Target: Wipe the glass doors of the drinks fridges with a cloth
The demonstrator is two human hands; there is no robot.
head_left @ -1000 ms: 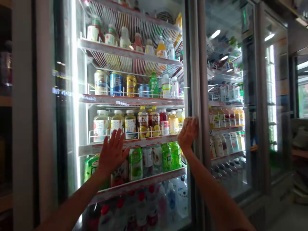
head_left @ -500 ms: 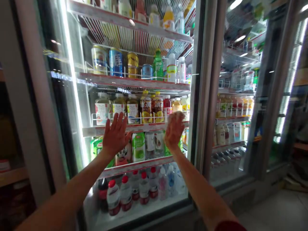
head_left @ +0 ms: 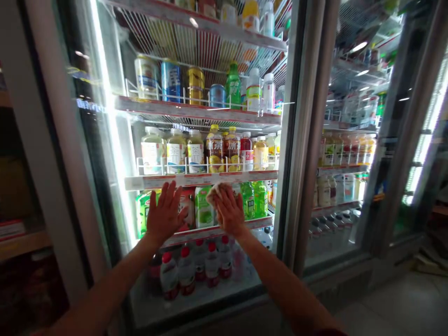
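My left hand (head_left: 164,212) lies flat against the glass door (head_left: 217,298) of a drinks cooler, fingers spread and holding nothing. To its right, my right hand (head_left: 229,210) presses a crumpled, light-coloured cloth (head_left: 217,190) to the same glass. The cloth shows past the fingertips; the rest of it is under the hand. Behind the glass near my hands stand a green carton (head_left: 204,207) and green bottles (head_left: 259,199) on a shelf. Bottled teas (head_left: 214,150) line the shelf above.
Red-capped bottles (head_left: 187,273) stand on the cooler's bottom. Cans (head_left: 171,80) sit on a higher shelf. A metal door frame (head_left: 311,135) divides this door from another lit cooler section (head_left: 345,186) at right. Shelving (head_left: 24,240) stands at the far left.
My right hand has swept left and a little down across the glass with the cloth, nearer my left hand. The left hand stays spread on the glass. The view has shifted slightly.
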